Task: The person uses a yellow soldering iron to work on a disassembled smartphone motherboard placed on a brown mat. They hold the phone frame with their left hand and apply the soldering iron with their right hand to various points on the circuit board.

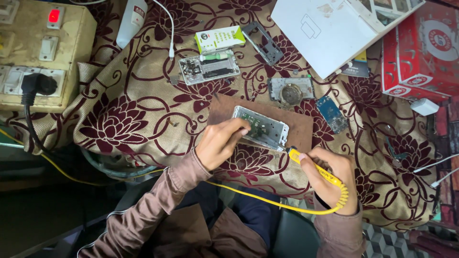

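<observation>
The opened phone lies tilted on a brown board near the middle of the bench, its circuit side up. The left hand has its grip closed over the phone's near left edge, fingertips pressing on the frame. The right hand is wrapped in a closed grip round a yellow soldering iron; the tip meets the phone's lower right corner, though the exact contact point is too small to make out. The iron's yellow cord loops back under both forearms.

The board's right and far edges leave a narrow bare strip around the phone. Beyond it lie a small blue circuit board, a round-holed grey part, a second dismantled phone, a green and white packet and a dark frame. Free cloth lies to the left of the board, towards the switch box with its black plug.

A white box and a red carton are cut off by the top and right edges. The bench's near edge drops just behind the hands, and the area beneath is dark
</observation>
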